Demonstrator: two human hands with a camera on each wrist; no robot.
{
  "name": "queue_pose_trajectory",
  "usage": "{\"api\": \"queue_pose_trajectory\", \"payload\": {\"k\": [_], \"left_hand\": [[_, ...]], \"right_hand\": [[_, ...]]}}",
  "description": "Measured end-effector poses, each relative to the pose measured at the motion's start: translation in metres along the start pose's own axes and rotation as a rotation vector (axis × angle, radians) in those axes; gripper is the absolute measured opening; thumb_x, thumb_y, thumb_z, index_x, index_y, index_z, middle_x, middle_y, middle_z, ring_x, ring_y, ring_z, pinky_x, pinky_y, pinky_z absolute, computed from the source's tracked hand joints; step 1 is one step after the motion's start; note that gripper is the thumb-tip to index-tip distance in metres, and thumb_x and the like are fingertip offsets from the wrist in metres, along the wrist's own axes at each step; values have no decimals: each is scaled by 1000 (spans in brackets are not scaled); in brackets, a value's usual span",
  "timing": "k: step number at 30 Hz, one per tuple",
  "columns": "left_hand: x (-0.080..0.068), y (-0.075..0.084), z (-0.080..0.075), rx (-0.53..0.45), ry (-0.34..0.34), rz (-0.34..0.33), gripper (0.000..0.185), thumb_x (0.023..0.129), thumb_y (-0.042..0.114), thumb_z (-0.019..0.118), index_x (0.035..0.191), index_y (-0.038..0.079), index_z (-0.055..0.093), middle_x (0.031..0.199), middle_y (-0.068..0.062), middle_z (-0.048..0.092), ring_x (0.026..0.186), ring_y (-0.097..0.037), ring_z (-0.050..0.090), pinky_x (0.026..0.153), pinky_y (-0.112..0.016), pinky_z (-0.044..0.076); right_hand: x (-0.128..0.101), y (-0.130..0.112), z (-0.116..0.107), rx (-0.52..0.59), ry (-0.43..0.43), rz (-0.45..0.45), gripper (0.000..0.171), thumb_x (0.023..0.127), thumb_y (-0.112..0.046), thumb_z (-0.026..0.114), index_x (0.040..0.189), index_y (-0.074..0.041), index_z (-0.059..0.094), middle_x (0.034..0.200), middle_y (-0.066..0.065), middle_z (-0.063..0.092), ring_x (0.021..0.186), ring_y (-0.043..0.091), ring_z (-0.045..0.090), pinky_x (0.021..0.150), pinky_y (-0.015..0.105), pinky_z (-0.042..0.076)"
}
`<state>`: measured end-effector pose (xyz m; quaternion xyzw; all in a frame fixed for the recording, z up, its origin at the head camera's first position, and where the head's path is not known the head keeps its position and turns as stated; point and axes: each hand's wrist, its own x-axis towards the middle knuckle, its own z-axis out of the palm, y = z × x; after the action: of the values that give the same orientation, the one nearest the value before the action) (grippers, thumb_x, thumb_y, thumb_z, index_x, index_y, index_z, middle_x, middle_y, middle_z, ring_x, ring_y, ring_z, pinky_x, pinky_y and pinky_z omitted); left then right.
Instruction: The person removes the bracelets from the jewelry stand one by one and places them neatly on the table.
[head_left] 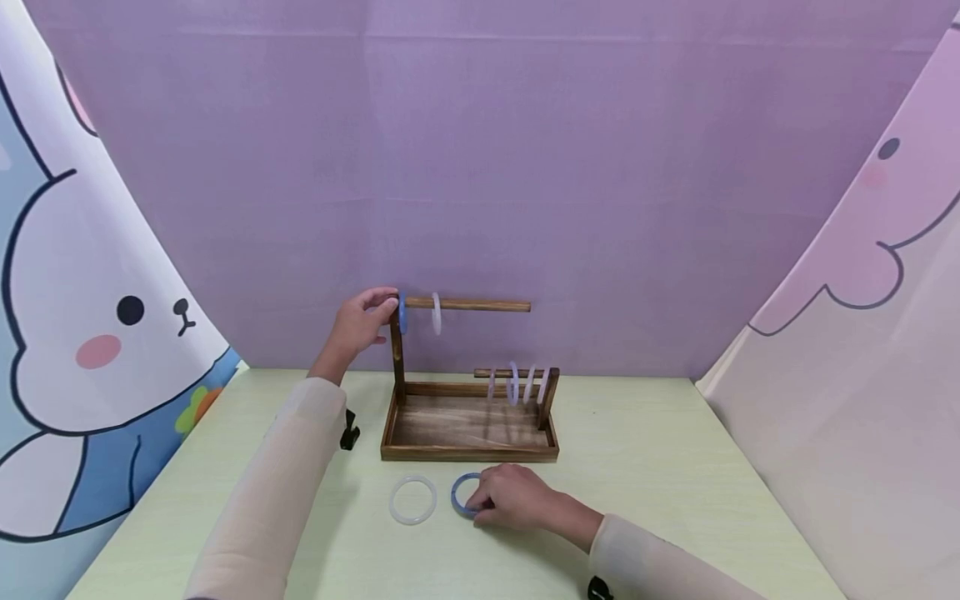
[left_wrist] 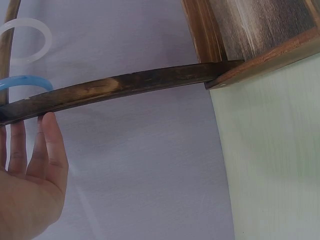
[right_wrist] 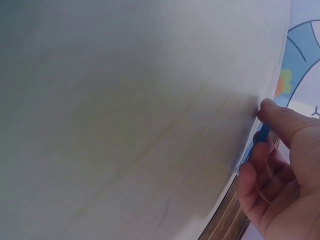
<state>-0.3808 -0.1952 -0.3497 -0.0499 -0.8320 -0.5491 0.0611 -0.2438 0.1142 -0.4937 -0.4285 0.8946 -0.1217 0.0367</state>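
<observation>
A wooden rack (head_left: 468, 454) stands on the pale green table (head_left: 660, 467). Its upper rod (head_left: 487, 306) carries a blue bangle (head_left: 402, 313) next to the tall post and a white bangle (head_left: 437, 313). My left hand (head_left: 366, 321) is raised at the top of the post, beside that blue bangle. In the left wrist view its fingers (left_wrist: 50, 145) lie straight with their tips at the post (left_wrist: 125, 87), holding nothing. The lower rod holds several pale bangles (head_left: 517, 383). My right hand (head_left: 510, 497) pinches a second blue bangle (head_left: 461, 492) lying on the table; thumb and fingers close on it (right_wrist: 262, 136).
A loose white bangle (head_left: 412, 500) lies on the table left of the right hand, in front of the rack. A purple backdrop (head_left: 480, 167) closes the rear; cartoon rabbit cloths hang at the left (head_left: 90, 333) and right (head_left: 885, 333).
</observation>
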Motion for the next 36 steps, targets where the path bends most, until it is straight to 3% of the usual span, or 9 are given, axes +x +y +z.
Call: {"api": "queue_pose_trajectory", "payload": {"k": [9,36], "left_hand": [[0,-1,0,4,-6,6,47,104,46,54,146,23,55,145,-9,56,124,-32,64,86,-45,62],[0,-1,-1,-3,-4,-1,47,104,47,54,146,25,54,145,-8,56,124,-31,64,83,-40,63]], "right_hand": [[0,1,-1,18,-16,32,19,81,-32,86,99,-30,82,77,-19,63,69,-10,46,60,10,38],[3,-3,-3,10,-49,49,16,82,-28,86,96,-30,80,78,-20,64,70,-10,49,63,10,40]]}}
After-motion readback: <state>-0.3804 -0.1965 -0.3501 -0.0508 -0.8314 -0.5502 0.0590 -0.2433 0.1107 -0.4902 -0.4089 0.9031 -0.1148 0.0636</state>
